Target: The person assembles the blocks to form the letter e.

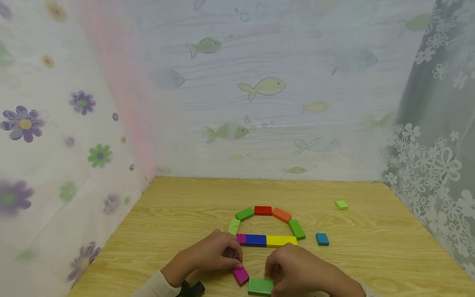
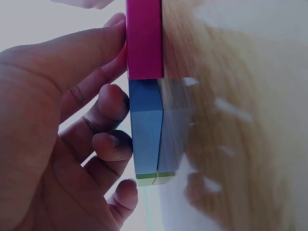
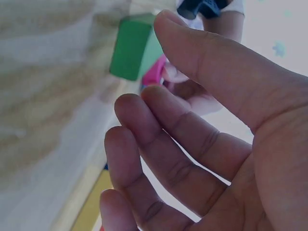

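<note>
My left hand (image 1: 215, 251) is over the left side of a block outline, its fingertips resting on a magenta block (image 1: 240, 276) and a blue block (image 2: 147, 134). The left wrist view has these two end to end, the thumb at the magenta one and other fingertips against the blue one. A green block (image 1: 259, 286) lies just right of the magenta block. Above its right end is my right hand (image 1: 300, 268). In the right wrist view the fingers are loosely bent with nothing between them; the thumb tip is beside the green block, contact unclear.
Beyond the hands, light green, green, red (image 1: 263, 210), orange and green blocks form an arch over a magenta, blue (image 1: 256, 240) and yellow (image 1: 281, 241) row. A blue tile (image 1: 322, 239) and a lime tile (image 1: 341, 205) lie to the right on the wooden table (image 1: 178, 210).
</note>
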A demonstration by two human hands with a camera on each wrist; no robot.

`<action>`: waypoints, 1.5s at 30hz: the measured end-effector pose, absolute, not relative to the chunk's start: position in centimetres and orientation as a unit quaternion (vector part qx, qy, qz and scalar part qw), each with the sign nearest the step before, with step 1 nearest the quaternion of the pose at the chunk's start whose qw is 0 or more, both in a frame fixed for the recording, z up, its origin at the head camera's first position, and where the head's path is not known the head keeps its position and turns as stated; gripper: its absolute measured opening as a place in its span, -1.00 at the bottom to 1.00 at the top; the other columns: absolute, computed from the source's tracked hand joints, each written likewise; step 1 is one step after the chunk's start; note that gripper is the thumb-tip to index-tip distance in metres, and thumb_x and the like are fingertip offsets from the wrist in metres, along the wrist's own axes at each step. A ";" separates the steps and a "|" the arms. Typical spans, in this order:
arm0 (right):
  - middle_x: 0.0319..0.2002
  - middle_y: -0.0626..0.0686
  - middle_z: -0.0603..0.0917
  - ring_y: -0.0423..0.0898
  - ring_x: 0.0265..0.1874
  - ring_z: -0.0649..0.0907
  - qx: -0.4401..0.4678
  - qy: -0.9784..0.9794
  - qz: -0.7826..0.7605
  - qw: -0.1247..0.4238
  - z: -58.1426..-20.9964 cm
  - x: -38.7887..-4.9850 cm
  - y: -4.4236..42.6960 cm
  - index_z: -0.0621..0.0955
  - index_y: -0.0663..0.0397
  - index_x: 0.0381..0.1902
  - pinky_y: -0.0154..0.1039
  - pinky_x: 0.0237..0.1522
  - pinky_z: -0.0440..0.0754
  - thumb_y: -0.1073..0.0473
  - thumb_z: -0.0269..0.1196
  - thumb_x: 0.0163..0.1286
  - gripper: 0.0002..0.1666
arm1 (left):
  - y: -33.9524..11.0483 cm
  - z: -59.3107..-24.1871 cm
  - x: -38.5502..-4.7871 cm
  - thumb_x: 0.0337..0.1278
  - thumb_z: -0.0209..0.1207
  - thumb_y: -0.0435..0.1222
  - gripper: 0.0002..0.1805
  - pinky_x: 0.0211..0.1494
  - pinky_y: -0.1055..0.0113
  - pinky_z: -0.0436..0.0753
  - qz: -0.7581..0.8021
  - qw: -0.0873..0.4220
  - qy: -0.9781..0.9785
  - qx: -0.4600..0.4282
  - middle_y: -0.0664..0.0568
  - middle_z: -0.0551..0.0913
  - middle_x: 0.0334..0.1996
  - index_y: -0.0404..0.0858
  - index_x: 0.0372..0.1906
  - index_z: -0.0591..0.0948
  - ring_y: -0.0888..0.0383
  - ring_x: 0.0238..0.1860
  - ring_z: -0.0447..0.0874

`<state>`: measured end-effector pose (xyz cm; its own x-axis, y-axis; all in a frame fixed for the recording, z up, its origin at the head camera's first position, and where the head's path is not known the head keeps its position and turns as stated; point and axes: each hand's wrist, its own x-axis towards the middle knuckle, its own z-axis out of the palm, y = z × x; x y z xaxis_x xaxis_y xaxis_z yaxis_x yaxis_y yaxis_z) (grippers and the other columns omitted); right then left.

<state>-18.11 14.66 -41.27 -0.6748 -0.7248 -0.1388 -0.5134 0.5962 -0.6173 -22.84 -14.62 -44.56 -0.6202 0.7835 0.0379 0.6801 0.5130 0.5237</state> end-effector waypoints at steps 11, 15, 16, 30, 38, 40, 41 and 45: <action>-0.23 -0.30 0.74 -0.32 -0.24 0.66 -0.342 0.881 -0.299 0.130 -40.6 -19.4 17.9 0.76 -0.21 -0.18 -0.30 -0.19 0.67 -0.09 0.58 0.16 -0.69 | -14.6 -44.4 -22.7 0.30 0.34 0.05 -0.94 -0.03 0.20 0.26 0.252 0.108 0.865 0.419 0.41 0.53 -0.46 0.24 -0.27 0.71 0.47 -0.44 0.42; -0.22 -0.25 0.76 -0.27 -0.23 0.68 -0.337 0.889 -0.293 0.098 -40.4 -20.0 19.4 0.76 -0.18 -0.15 -0.24 -0.16 0.70 -0.05 0.58 0.17 -0.69 | -14.6 -44.4 -22.7 0.30 0.35 0.04 -0.94 -0.04 0.22 0.26 0.251 0.107 0.866 0.419 0.41 0.52 -0.46 0.25 -0.28 0.70 0.47 -0.44 0.42; -0.22 -0.25 0.75 -0.27 -0.23 0.68 -0.337 0.892 -0.288 0.089 -40.3 -20.1 19.9 0.75 -0.18 -0.15 -0.23 -0.16 0.70 -0.05 0.57 0.17 -0.68 | -14.7 -44.4 -22.7 0.30 0.35 0.04 -0.94 -0.04 0.23 0.26 0.251 0.106 0.866 0.419 0.41 0.52 -0.46 0.25 -0.28 0.70 0.47 -0.44 0.42; -0.12 -0.10 0.72 -0.11 -0.19 0.68 -0.258 0.920 -0.291 0.044 -40.3 -21.6 26.4 0.72 -0.08 -0.09 -0.22 -0.18 0.69 -0.04 0.55 0.20 -0.62 | -14.6 -44.5 -22.7 0.30 0.34 0.05 -0.94 -0.06 0.26 0.25 0.251 0.107 0.863 0.424 0.42 0.53 -0.46 0.25 -0.27 0.71 0.48 -0.44 0.42; -0.03 -0.01 0.72 -0.04 -0.15 0.67 -0.193 0.930 -0.300 0.092 -40.1 -22.7 28.6 0.70 0.07 0.02 -0.23 -0.23 0.67 0.05 0.59 0.14 -0.49 | -14.6 -44.4 -22.8 0.30 0.33 0.07 -0.93 -0.07 0.25 0.26 0.248 0.105 0.866 0.422 0.42 0.53 -0.45 0.26 -0.27 0.71 0.46 -0.43 0.43; -0.01 0.01 0.72 -0.01 -0.12 0.67 -0.173 0.930 -0.307 0.103 -40.3 -22.9 28.8 0.70 0.10 0.04 -0.17 -0.22 0.69 0.10 0.60 0.12 -0.47 | -14.6 -44.4 -22.8 0.30 0.33 0.07 -0.93 -0.06 0.24 0.26 0.246 0.105 0.867 0.421 0.42 0.53 -0.45 0.26 -0.27 0.71 0.46 -0.43 0.43; 0.00 0.03 0.72 0.00 -0.11 0.68 -0.163 0.931 -0.309 0.106 -40.4 -22.9 28.8 0.70 0.11 0.04 -0.15 -0.21 0.70 0.12 0.60 0.11 -0.46 | -14.6 -44.3 -22.8 0.30 0.34 0.07 -0.93 -0.05 0.24 0.26 0.246 0.107 0.866 0.421 0.41 0.53 -0.45 0.26 -0.27 0.71 0.46 -0.43 0.43; 0.05 0.05 0.72 0.03 -0.09 0.69 -0.136 0.930 -0.319 0.122 -41.1 -23.3 28.6 0.70 0.13 0.07 -0.08 -0.17 0.72 0.19 0.61 0.08 -0.43 | -14.7 -44.2 -22.7 0.30 0.34 0.06 -0.93 -0.03 0.21 0.26 0.249 0.111 0.866 0.419 0.41 0.53 -0.46 0.24 -0.26 0.72 0.46 -0.43 0.44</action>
